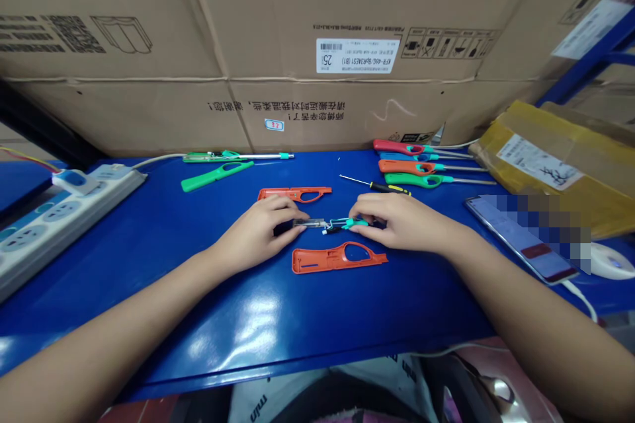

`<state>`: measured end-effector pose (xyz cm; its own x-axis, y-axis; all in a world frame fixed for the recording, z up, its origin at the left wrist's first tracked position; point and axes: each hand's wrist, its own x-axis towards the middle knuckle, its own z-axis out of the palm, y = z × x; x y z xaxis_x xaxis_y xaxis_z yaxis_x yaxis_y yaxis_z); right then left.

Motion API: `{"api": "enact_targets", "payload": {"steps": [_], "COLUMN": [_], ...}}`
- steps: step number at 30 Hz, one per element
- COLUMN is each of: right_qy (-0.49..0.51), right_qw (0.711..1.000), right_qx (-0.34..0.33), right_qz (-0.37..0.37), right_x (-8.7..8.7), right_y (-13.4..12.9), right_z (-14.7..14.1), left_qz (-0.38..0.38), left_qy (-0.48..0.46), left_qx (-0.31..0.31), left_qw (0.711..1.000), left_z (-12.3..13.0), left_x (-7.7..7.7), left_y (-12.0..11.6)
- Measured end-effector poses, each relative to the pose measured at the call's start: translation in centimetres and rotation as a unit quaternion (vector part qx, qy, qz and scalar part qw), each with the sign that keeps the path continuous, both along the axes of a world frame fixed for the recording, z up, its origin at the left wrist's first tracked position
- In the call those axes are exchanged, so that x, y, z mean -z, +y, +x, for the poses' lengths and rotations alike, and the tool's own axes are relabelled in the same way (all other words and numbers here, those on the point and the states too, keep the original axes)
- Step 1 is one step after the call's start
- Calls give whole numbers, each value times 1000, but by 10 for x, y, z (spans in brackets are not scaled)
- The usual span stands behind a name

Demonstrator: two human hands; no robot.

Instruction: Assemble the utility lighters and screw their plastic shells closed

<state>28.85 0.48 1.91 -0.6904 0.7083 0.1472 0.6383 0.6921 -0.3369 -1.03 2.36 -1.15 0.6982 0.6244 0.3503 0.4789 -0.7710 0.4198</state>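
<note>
Between my hands is the inner assembly of a stick lighter. My left hand (262,230) pinches its clear fuel tank (313,223) between thumb and fingers. At the other end, my right hand (391,219) is closed on the assembly by its teal trigger part (355,224). Thin wires and a black piece (333,230) show in the gap between the hands. An orange handle half (327,260) lies on the table just in front of the assembly, hollow side up. The other orange handle half (302,194) lies behind my left hand, partly covered by it.
A screwdriver (389,189) lies behind my right hand. Several assembled lighters (411,180) are at back right, near a taped package (530,165) and a phone (526,238). An opened green lighter (218,172) lies at back left. A power strip (64,218) runs along the left. Cardboard boxes (278,53) wall the back.
</note>
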Motion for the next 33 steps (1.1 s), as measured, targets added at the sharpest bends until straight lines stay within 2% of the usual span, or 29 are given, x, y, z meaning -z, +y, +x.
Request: {"api": "enact_targets", "payload": {"steps": [6, 11, 16, 19, 22, 27, 30, 33], "right_qy": [62, -11, -49, -3, 53, 55, 109, 152], "right_qw": [997, 993, 991, 994, 993, 994, 992, 987], "right_qx": [17, 65, 67, 50, 3, -62, -60, -17], "right_qz": [49, 102, 100, 102, 104, 65, 38, 44], "right_x": [-4, 0, 6, 6, 8, 19, 20, 19], "right_y": [1, 5, 5, 3, 0, 2, 4, 6], "right_z": [7, 7, 4, 1, -6, -21, -22, -20], "left_qz": [-7, -4, -3, 1, 3, 12, 8, 3], "left_qy": [-4, 3, 3, -3, -9, -21, -20, -17], "left_qx": [0, -6, -7, -6, -4, 6, 9, 10], "left_qw": [1000, 1000, 1000, 1000, 1000, 1000, 1000, 1000], "left_z": [0, 0, -1, 0, 1, 2, 2, 2], "left_x": [1, 3, 3, 3, 3, 5, 4, 3], "left_y": [-1, -1, -1, -2, -2, -1, -1, -2]}}
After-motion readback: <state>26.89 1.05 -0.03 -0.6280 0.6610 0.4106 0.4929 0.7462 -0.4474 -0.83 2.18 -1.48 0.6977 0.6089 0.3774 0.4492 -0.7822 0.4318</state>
